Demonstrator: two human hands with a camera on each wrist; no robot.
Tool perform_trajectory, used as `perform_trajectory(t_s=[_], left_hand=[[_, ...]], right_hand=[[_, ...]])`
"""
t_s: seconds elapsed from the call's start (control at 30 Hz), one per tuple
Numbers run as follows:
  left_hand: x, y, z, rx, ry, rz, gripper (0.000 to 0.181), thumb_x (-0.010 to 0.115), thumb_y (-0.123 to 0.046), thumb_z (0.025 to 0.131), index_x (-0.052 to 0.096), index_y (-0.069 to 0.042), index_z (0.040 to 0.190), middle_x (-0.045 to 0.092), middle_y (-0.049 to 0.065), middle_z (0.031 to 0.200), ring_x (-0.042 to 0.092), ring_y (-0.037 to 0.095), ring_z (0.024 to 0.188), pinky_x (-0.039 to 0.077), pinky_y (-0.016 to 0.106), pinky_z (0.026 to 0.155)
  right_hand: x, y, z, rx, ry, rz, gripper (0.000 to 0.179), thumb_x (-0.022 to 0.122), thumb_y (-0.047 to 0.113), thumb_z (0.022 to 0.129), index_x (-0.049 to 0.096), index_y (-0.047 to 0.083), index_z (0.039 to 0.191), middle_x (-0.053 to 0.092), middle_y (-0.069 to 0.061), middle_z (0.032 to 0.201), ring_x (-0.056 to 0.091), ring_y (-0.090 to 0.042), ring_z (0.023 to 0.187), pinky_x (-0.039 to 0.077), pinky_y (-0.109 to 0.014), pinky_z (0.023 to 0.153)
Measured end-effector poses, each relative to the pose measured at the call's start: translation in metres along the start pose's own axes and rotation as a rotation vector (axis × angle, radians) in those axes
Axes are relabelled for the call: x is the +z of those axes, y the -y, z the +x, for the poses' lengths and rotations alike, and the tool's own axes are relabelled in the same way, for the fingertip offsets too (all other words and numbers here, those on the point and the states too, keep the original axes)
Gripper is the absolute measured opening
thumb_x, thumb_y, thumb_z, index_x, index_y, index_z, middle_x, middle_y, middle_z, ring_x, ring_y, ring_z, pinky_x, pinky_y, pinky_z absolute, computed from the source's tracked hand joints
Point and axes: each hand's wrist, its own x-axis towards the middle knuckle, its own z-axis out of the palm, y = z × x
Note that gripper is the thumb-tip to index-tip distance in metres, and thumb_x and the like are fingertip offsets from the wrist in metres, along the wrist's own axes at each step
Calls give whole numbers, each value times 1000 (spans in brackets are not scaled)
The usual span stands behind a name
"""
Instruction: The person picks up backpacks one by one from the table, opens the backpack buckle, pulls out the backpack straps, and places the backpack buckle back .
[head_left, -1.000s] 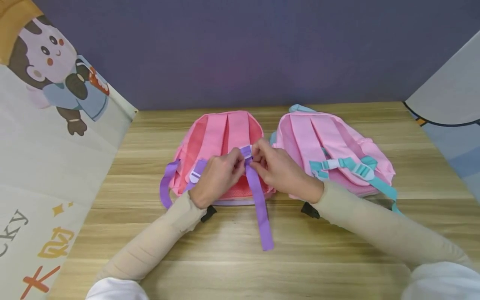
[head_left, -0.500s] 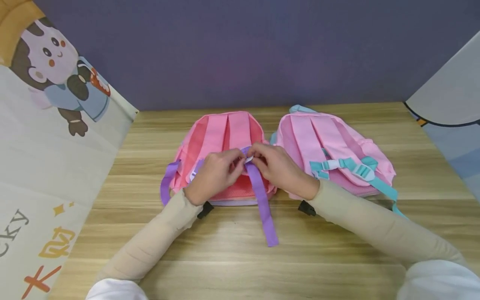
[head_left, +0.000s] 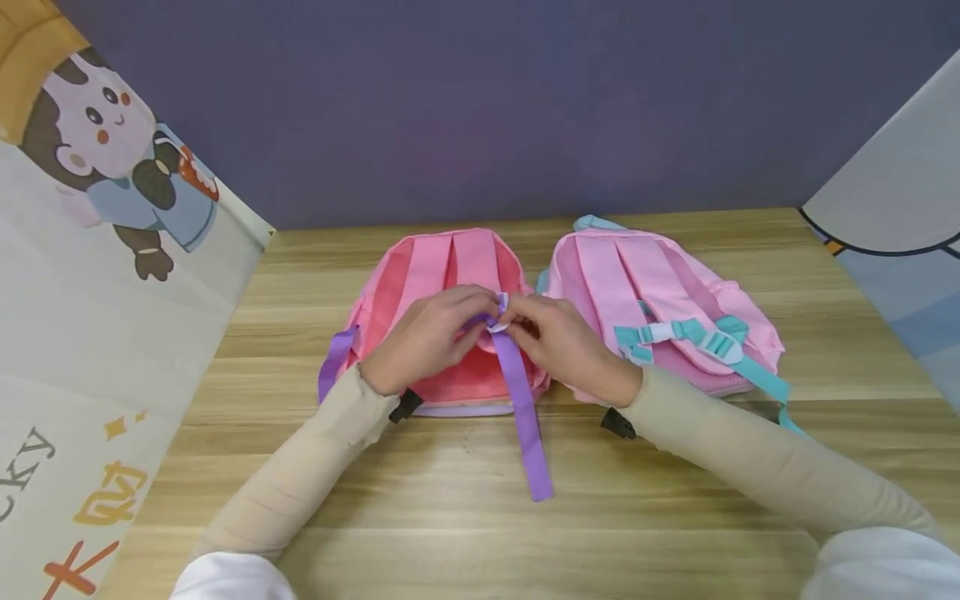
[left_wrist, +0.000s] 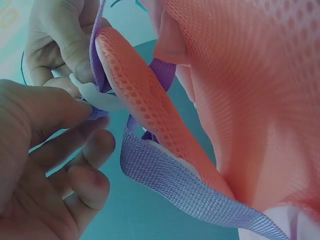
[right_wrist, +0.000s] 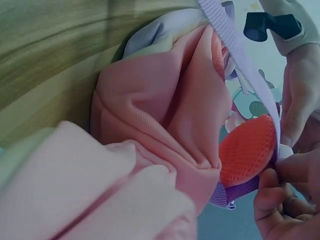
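A coral-pink backpack (head_left: 476,375) lies with its shoulder straps up. In the head view my left hand (head_left: 420,337) pinches purple webbing beside a white strap buckle (head_left: 498,327) on its right strap. My right hand (head_left: 573,342) pinches the same buckle area from the other side. The long tail of the purple webbing (head_left: 522,417) hangs down toward me. In the left wrist view, the left thumb and index finger hold purple webbing (left_wrist: 97,114) against the white buckle (left_wrist: 95,95), next to the padded strap end (left_wrist: 145,100). The right fingertips (right_wrist: 285,167) meet at the webbing in the right wrist view.
To the right lies a light pink backpack (head_left: 637,267) with turquoise straps (head_left: 757,375) and fastened clips. Another purple strap (head_left: 335,362) sticks out left of the coral backpack. Both bags rest on a wood-grain table (head_left: 450,533), with a dark panel (head_left: 480,108) behind.
The left hand has shifted slightly left and turned, now covering the other strap's buckle. The white buckle has tilted between the hands, and purple webbing now bends up at it.
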Motion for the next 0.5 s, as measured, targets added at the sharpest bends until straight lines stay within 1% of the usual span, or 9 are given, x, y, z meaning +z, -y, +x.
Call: perform_trajectory(t_s=[0.1,0.13,0.2,0.27,0.37,0.43,0.5], left_hand=[[1,0,2,12,-9,21,15,68,-7,85,64,-10,100,62,0,104,56,9,98,48,27,83],[2,0,2,12,-15,31,14,68,-6,85,63,-10,98,62,-1,101,56,9,96,49,26,81],[3,-1,3,-10,-40,57,11,67,-5,85,62,-10,93,61,-2,93,57,8,88,49,25,72],[6,-3,3,-64,-72,85,9,65,-5,85,60,-11,89,60,-4,86,57,7,79,49,25,65],[9,-6,4,-173,-107,103,6,62,-7,85,59,-12,87,59,-4,80,56,7,71,48,25,57],[10,-7,4,-241,-127,105,5,62,-10,85,58,-11,88,59,-4,79,56,8,70,48,27,56],[9,-7,4,-283,-142,97,5,62,-12,85,58,-11,88,59,-3,80,56,9,69,48,28,56]], right_hand=[[1,0,-1,7,-3,3,10,69,5,85,62,10,90,63,0,84,54,-10,67,46,-24,58],[1,0,-2,10,-4,1,10,69,6,85,62,11,90,62,1,82,53,-9,67,46,-24,58],[1,1,-3,17,-7,-4,10,70,6,85,62,11,89,61,2,79,52,-9,65,45,-23,56],[1,2,-3,21,-12,-9,9,70,6,85,63,11,89,60,2,78,51,-9,64,44,-23,55],[0,5,-3,28,-10,-12,9,70,5,85,64,11,88,60,2,78,51,-9,65,44,-23,55],[-1,6,-3,32,-1,-17,9,70,5,85,64,11,89,60,2,78,51,-9,65,45,-24,56],[-2,8,-3,33,8,-24,10,70,5,84,64,11,89,60,2,77,51,-9,65,45,-24,56]])
